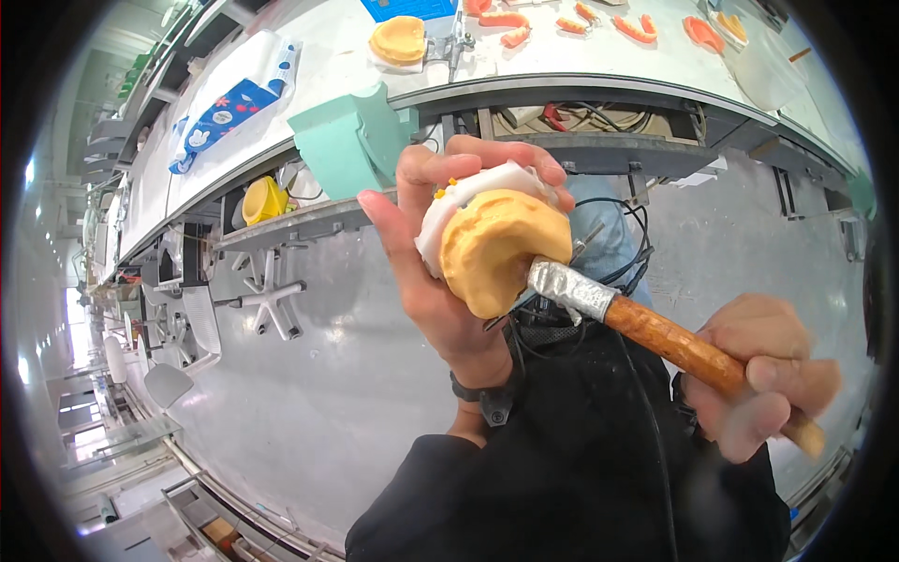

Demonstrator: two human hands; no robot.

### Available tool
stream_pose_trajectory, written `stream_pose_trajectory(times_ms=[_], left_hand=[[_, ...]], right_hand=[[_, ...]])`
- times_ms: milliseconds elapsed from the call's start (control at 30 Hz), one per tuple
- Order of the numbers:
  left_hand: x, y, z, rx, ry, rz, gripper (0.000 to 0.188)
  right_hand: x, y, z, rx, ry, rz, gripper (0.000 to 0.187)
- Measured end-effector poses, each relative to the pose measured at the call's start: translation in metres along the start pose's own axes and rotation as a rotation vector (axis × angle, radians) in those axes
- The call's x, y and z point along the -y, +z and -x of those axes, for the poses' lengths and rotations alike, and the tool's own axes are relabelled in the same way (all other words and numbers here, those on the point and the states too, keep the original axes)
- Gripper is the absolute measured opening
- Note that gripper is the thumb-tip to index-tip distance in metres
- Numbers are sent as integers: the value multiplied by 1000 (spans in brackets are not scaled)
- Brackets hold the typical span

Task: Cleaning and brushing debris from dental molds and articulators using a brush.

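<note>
My left hand (433,290) is raised in front of my body, its fingers curled round a dental plaster model. This yellow dental model (473,245) has an arch-shaped ridge and is backed by a rough white plaster base (448,217). My right hand (763,370) grips the wooden handle of a tool, whose lower end sticks out past my fingers. The silver-wrapped end of this wooden-handled tool (670,339) meets the inner side of the yellow arch. Whether a blade extends beyond the silver part cannot be made out.
Across the front runs a white workbench (534,67), bearing another yellow model (398,40) and several pink denture pieces (637,30). A teal bin-like piece (351,136) hangs at its edge. Below are an open drawer with cables (599,117) and a yellow container (265,199). A chair base (272,295) stands left.
</note>
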State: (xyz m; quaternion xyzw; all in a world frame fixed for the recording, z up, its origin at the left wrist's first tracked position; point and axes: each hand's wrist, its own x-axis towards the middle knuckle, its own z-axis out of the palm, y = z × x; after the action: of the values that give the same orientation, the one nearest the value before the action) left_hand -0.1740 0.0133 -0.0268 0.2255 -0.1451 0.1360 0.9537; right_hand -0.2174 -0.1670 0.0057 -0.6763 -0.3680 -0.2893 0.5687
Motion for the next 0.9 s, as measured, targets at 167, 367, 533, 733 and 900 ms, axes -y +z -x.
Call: stream_pose_trajectory(times_ms=[167,367,533,733,900], left_hand=[[-8,-1,4,-69,-122,121,53],[1,-11,-3,71,-374,521,48],[2,-19,-8,67,-421,625,44],[-6,-18,-13,-14,-450,658,41],[6,-3,-21,-468,-467,476,48]], right_hand=[[-2,4,7,-135,-43,-9,26],[-15,-27,11,-157,-71,285,15],[-8,3,-4,-470,284,-76,21],[-31,3,-9,-585,381,-172,26],[-65,-20,-8,-789,489,-248,24]])
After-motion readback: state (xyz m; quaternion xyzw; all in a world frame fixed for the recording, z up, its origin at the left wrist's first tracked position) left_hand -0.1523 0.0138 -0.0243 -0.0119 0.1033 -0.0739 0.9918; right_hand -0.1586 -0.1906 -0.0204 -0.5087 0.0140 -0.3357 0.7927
